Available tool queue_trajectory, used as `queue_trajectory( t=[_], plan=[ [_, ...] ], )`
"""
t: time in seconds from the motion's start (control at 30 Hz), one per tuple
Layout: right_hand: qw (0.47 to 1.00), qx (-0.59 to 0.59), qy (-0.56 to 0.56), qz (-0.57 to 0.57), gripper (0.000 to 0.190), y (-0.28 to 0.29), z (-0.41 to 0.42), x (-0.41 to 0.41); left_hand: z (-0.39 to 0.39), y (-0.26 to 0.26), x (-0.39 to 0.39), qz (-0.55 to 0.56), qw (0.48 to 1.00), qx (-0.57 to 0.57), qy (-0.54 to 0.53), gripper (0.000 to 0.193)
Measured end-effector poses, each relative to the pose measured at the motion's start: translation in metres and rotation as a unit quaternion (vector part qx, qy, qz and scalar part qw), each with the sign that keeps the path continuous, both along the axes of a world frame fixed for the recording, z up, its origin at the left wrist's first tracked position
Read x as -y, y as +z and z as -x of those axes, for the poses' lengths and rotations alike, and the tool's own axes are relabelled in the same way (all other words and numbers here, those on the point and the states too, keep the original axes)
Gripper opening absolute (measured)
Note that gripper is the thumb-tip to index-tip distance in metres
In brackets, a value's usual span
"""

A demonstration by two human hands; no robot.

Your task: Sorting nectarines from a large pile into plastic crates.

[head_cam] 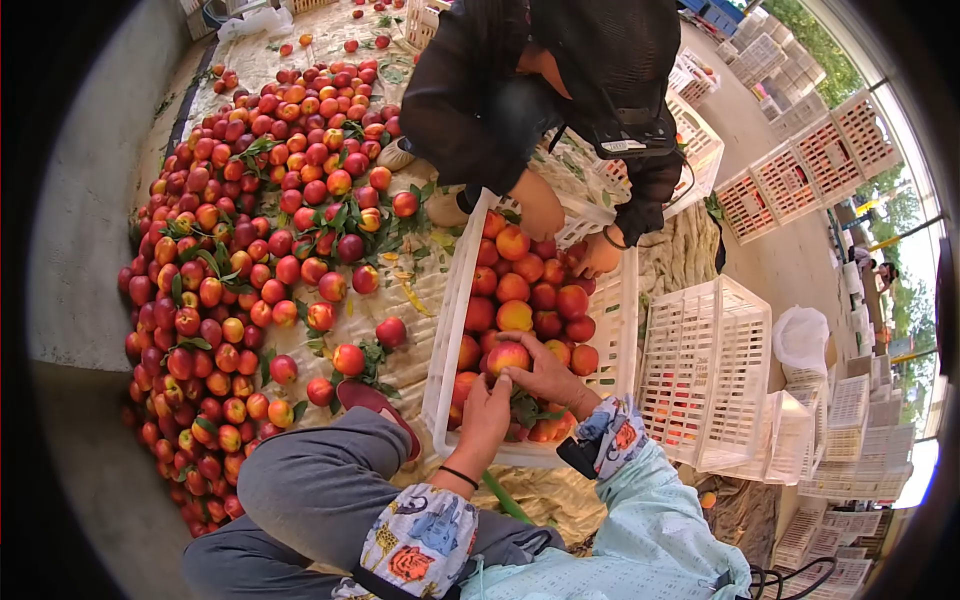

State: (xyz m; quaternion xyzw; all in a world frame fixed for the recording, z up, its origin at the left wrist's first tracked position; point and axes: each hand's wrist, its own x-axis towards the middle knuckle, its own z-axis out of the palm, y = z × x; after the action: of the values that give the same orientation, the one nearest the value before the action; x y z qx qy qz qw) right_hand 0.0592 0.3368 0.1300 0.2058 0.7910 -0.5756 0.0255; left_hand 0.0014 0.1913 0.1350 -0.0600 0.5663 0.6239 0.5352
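Note:
A red and yellow nectarine (508, 358) is held over a white plastic crate (437, 375). My right hand (553, 381) has its fingers curved around the fruit's right side. At the lower left of the same nectarine is my left hand (484, 420), its fingertips against the skin. More nectarines (513, 289) fill much of the crate, piled toward its left side, and green leaves (531, 411) show beneath my right hand. The crate's right inner wall is partly exposed. Both of my forearms wear patterned cuffs.
Opposite me, a person in dark clothing has a left hand (600, 253) and right hand (538, 206) in the crate. A large heap of nectarines (225, 300) lies left on a pale ground sheet (409, 352). Stacked crates (705, 375) stand right, beside a grey wall-side floor strip opposite.

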Motion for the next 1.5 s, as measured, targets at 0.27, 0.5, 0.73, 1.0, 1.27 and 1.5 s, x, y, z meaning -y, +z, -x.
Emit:
queue_trajectory(
  t=[0.27,0.5,0.73,1.0,1.27,1.5],
  plan=[
    [0.968,-0.041,-0.030,-0.245,0.072,-0.073,0.054,-0.017,-0.004,-0.021,0.007,0.045,0.975,-0.191,-0.105,0.053],
    [0.928,-0.057,0.031,-0.367,0.075,-0.078,0.057,0.001,-0.007,-0.015,0.005,0.042,0.969,-0.219,-0.103,0.042],
    [0.939,-0.011,0.046,-0.339,0.071,-0.072,0.057,0.004,-0.006,-0.008,0.005,0.049,0.955,-0.257,-0.141,0.039],
    [0.947,-0.084,-0.157,-0.266,0.037,-0.039,0.006,-0.037,0.009,0.018,0.013,0.005,0.963,-0.265,-0.056,0.035],
    [0.975,-0.044,-0.206,0.074,0.026,0.005,-0.040,0.003,0.011,0.070,0.036,-0.057,0.873,-0.478,-0.072,0.034],
    [0.983,-0.166,-0.056,0.056,0.042,0.015,-0.003,0.087,-0.015,0.091,0.062,-0.020,0.776,-0.619,-0.116,0.037]
  ],
)
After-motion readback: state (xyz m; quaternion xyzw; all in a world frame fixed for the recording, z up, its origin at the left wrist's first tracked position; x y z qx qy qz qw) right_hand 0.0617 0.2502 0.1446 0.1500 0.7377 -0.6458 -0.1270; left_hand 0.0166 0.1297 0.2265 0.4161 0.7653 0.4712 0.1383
